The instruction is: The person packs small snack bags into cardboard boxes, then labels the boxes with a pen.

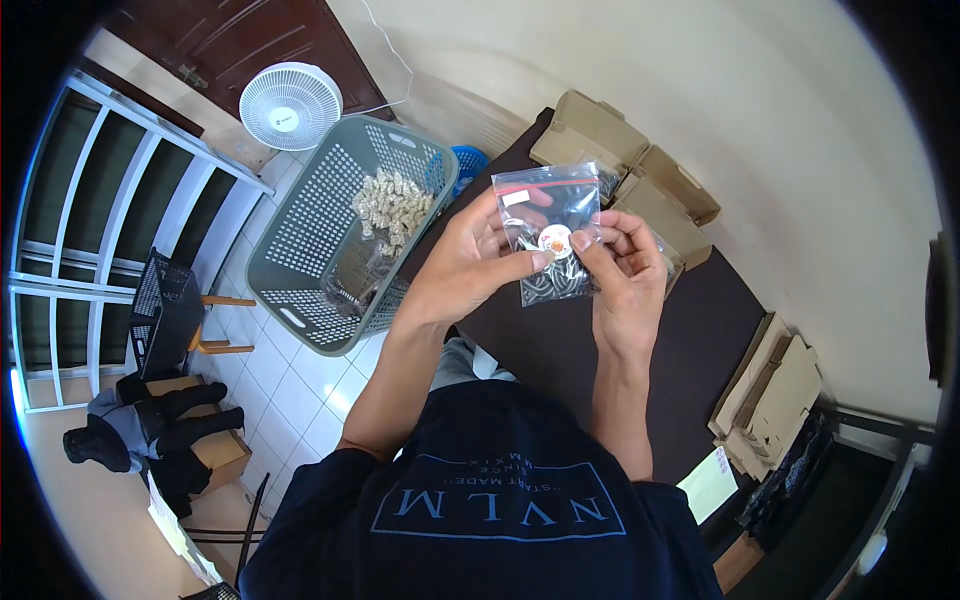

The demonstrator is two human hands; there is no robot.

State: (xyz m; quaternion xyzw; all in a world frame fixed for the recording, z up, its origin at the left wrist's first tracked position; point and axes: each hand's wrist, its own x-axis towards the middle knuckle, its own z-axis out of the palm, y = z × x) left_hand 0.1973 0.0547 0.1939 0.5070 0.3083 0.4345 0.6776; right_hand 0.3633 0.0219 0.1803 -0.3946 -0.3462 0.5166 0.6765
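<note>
Two hands, left [465,260] and right [628,275], are closed on the clear bag's [555,285] sides; open brown tabletop [535,350] lies toward six o'clock.

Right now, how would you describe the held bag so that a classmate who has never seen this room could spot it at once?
Find the dark table; over it, the left hand and right hand hold a clear bag. It has a red strip near its top and a round white sticker, unlike the brown boxes beyond it.
</note>
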